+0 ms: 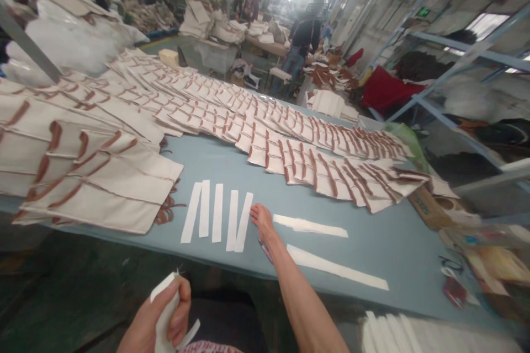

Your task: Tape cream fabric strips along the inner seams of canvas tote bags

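My left hand (165,309) is closed around a bunch of white strips (162,322) low in the view, in front of the table edge; a loose end hangs below the fingers. My right hand (261,218) reaches over the table, fingers together at the upper right edge of a white strip (244,223). To its left, several similar white strips (217,212) lie side by side, slightly slanted. A pen (265,250) lies under my right wrist. Right of my forearm are a short cream strip (310,225) and a longer cream strip (337,268), both flat.
Overlapping cream fabric panels with brown edging (265,143) cover the back of the blue-grey table (199,157). More panels (120,193) are stacked at left. Scissors (451,273) lie at right, near a cardboard box (426,207). A person (304,38) stands in the background.
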`<act>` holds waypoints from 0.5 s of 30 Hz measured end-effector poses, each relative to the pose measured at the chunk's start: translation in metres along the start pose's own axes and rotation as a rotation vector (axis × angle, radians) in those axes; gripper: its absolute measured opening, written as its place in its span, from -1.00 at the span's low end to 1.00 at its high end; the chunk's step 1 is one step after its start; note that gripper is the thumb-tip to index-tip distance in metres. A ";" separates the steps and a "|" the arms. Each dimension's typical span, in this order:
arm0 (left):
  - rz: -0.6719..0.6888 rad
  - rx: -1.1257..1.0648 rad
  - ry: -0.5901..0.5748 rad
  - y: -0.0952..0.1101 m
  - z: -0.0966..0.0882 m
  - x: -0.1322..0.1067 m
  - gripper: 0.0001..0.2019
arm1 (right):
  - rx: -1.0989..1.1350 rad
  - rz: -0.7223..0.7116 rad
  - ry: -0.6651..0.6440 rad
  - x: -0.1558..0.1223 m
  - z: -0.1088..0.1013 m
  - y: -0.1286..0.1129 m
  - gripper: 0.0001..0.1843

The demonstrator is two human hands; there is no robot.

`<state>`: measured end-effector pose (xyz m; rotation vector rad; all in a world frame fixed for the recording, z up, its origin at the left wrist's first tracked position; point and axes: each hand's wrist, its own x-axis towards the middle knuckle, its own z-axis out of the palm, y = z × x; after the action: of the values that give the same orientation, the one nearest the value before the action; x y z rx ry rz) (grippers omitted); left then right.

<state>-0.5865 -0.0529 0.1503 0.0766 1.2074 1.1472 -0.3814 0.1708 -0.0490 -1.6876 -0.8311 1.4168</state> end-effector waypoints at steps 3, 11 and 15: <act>0.041 0.033 -0.038 0.003 0.006 -0.001 -0.42 | -0.034 -0.043 -0.002 -0.001 -0.007 -0.003 -0.61; -0.060 -0.067 -0.270 0.029 0.040 -0.002 -0.59 | -0.107 -0.230 -0.078 -0.019 -0.014 -0.048 -0.65; -0.069 -0.236 -0.196 0.054 0.064 -0.005 -0.83 | -0.108 -0.397 -0.198 -0.088 -0.025 -0.073 -0.66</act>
<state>-0.5722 0.0016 0.2123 -0.0312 0.8894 1.1853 -0.3718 0.1274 0.0592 -1.3728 -1.2940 1.2901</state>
